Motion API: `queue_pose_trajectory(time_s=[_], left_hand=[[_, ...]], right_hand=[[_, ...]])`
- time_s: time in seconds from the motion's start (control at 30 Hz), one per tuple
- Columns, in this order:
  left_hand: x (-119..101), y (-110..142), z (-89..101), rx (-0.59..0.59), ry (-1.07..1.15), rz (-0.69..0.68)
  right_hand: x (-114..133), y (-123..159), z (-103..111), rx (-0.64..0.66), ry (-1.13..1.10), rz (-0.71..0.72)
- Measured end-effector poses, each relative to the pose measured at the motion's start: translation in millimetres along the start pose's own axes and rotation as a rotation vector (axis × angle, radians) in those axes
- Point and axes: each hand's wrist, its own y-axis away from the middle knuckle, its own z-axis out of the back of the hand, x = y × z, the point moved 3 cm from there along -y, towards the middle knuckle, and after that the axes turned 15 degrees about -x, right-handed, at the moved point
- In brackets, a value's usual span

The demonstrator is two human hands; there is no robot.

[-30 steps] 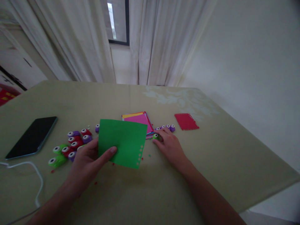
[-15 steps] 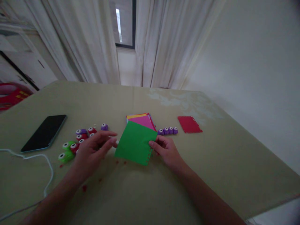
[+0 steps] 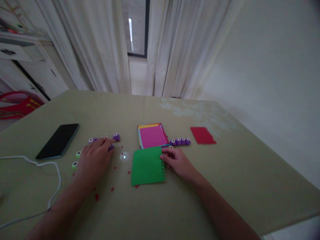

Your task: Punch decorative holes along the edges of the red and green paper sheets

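My right hand (image 3: 178,164) pinches the upper right edge of a green paper sheet (image 3: 147,166), which has a row of punched holes along that side. My left hand (image 3: 95,158) reaches over a cluster of small eyed figures and hides most of them; its fingers are stretched out. A purple figure (image 3: 111,147) shows at its fingertips, another purple figure (image 3: 116,136) just beyond. Two green figures (image 3: 75,164) peek out left of the hand. A row of several purple figures (image 3: 180,142) stands beyond my right hand.
Behind the green sheet lies a stack of coloured paper topped by a pink sheet (image 3: 153,136). A red sheet (image 3: 202,135) rests to the right. On the left are a dark phone (image 3: 58,141) and a white cable (image 3: 58,175). Red scraps (image 3: 96,197) and a clear round piece (image 3: 124,156) dot the table.
The green sheet has turned and come down nearer to me, uncovering the pink sheet. My left hand has moved left, away from the sheet's edge, and over the eyed figures.
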Motion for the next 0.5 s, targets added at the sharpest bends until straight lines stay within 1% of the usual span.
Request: queue_pose_trajectory(time_s=[0.1,0.23,0.37,0.43,0.5], left_hand=[[-2.0,0.5,-8.3,0.017,0.109,-0.056],[-9.3,3.4,-11.0,0.010,0.224,-0.067],[-15.0,7.1,-11.3,0.020,0.262,-0.059],[-20.9,7.8,-9.8,-0.031,0.305,-0.059],[-31.6,9.9,-6.5,-0.129,0.390,-0.058]], right_hand=[[-2.8,1.7,-5.8,-0.004,0.025,0.030],[8.6,7.3,-7.8,-0.007,0.082,0.124],[21.4,9.1,-2.1,-0.101,0.103,0.209],[23.5,9.7,-1.3,-0.132,0.069,0.217],[23.6,12.2,-4.6,-0.109,-0.011,0.192]])
